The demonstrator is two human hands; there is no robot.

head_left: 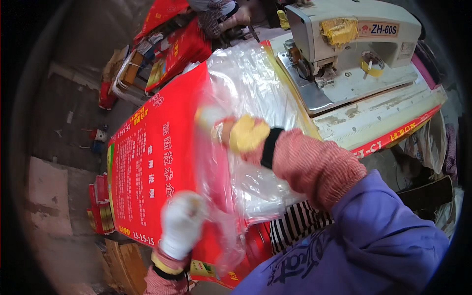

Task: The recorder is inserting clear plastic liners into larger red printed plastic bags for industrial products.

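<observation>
Bright across the middle here, with white glare streaking the crumpled, clear plastic sheets (260, 73)! Motion blur smears the white-gloved left hand (183, 221) and softens the right hand in its yellow-and-pink glove (238, 132). Out left, the dark grey floor (73, 118) sinks into dimness; fisheye distortion bends the edges, and black vignetting swallows every corner.

Plastic film (268, 93) between sack (155, 162), left, and sewing machine (361, 42), right
</observation>
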